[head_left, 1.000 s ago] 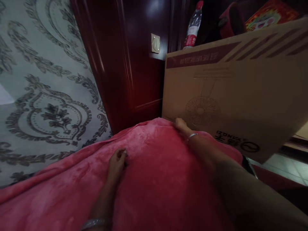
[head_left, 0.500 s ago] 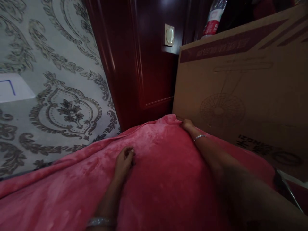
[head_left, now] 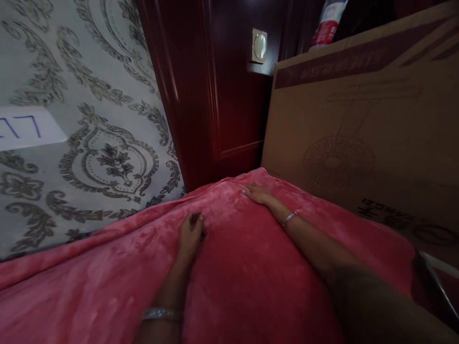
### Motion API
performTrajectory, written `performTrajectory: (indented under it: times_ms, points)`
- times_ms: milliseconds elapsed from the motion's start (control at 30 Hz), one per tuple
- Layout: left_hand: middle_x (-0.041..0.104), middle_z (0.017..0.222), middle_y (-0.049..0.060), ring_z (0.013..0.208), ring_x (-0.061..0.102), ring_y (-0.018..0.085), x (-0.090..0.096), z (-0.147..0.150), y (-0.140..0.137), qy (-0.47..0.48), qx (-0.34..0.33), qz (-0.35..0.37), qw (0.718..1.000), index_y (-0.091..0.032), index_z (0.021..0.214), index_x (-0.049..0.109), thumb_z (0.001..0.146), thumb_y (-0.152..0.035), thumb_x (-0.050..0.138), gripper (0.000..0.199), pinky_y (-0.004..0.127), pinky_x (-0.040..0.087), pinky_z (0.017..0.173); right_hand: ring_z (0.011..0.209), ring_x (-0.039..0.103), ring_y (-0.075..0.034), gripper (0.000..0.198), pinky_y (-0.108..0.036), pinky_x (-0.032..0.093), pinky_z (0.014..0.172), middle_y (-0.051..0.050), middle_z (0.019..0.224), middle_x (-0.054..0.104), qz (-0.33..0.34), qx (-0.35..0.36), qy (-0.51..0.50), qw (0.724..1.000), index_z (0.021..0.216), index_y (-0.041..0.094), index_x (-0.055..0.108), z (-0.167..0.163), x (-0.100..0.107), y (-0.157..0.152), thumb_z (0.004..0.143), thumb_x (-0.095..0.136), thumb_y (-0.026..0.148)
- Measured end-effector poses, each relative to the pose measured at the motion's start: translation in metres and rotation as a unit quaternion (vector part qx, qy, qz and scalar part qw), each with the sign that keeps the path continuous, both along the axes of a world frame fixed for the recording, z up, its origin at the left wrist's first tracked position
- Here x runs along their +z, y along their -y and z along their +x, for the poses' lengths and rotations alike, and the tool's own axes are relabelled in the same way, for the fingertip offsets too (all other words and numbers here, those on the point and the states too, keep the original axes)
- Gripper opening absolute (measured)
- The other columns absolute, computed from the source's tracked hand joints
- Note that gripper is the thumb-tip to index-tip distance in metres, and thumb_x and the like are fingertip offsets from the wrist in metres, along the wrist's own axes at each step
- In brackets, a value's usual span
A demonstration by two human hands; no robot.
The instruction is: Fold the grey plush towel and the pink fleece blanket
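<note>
A pink-red plush blanket [head_left: 258, 267] is spread over the surface in front of me, its far corner rising to a small peak by the cardboard box. My right hand [head_left: 257, 193] lies flat on it near that far corner, fingers stretched out to the left and holding nothing. Left of centre, my left hand [head_left: 191, 229] rests on the blanket with its fingers curled in and the thumb close to them. Nothing shows in its grasp. Along the left, the blanket's edge forms a long raised fold beside the wall.
Patterned wallpaper [head_left: 118, 162] with a white marked paper [head_left: 32, 129] borders the left. A dark red panel [head_left: 236, 105] with a round knob [head_left: 259, 46] stands at the back. The large cardboard box [head_left: 358, 119] closes the right, with a bottle [head_left: 328, 24] at its top edge.
My right hand has left the blanket's far corner, moved left and flattened onto the blanket. The left hand remains curled in nearly the same place. The view has shifted slightly.
</note>
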State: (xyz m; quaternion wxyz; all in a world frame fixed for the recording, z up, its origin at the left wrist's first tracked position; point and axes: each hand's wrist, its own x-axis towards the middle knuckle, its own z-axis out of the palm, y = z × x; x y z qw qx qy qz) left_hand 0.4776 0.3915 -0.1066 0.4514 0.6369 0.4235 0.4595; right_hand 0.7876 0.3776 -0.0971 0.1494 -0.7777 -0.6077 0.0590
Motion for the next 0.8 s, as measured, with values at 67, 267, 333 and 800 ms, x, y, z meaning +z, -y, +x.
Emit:
performTrajectory:
  times_ms: [67, 267, 333, 800]
  points:
    - [0.07, 0.087, 0.007, 0.078, 0.067, 0.022, -0.001, -0.002, -0.004, -0.035, 0.06, 0.067, 0.995, -0.017, 0.102, 0.067, 0.079, -0.041, 0.056, 0.035, 0.036, 0.055, 0.074, 0.142, 0.047, -0.028, 0.056, -0.045, 0.035, 0.118, -0.008, 0.155, 0.051, 0.017, -0.003, 0.011, 1.0, 0.153, 0.024, 0.047, -0.002, 0.003, 0.002, 0.104, 0.034, 0.048]
    - [0.058, 0.146, 0.02, 0.142, 0.043, 0.039, 0.0, -0.004, 0.001, -0.418, 0.074, 0.193, 0.885, -0.014, 0.132, 0.063, 0.091, -0.028, 0.046, 0.047, 0.062, 0.029, 0.117, 0.151, 0.031, -0.032, 0.057, -0.057, 0.022, 0.122, -0.01, 0.162, 0.04, 0.07, 0.094, 0.09, 0.989, 0.151, 0.027, 0.05, -0.026, 0.006, 0.01, 0.101, 0.042, 0.051]
    - [0.047, 0.156, 0.019, 0.148, 0.035, 0.039, 0.0, -0.002, 0.006, -0.489, 0.045, 0.182, 0.852, -0.014, 0.142, 0.056, 0.095, -0.033, 0.043, 0.052, 0.065, 0.023, 0.119, 0.154, 0.025, -0.031, 0.062, -0.057, 0.015, 0.124, -0.007, 0.165, 0.034, 0.033, 0.166, 0.094, 0.981, 0.155, 0.03, 0.045, -0.035, 0.002, 0.01, 0.1, 0.042, 0.057]
    - [0.034, 0.164, 0.019, 0.154, 0.024, 0.038, 0.006, -0.021, 0.01, -0.56, 0.094, 0.116, 0.815, -0.018, 0.152, 0.046, 0.097, -0.05, 0.038, 0.064, 0.069, 0.016, 0.121, 0.154, 0.021, -0.035, 0.066, -0.06, 0.012, 0.123, -0.008, 0.166, 0.032, 0.016, 0.083, 0.088, 0.993, 0.157, 0.028, 0.042, -0.034, -0.028, -0.003, 0.099, 0.036, 0.059]
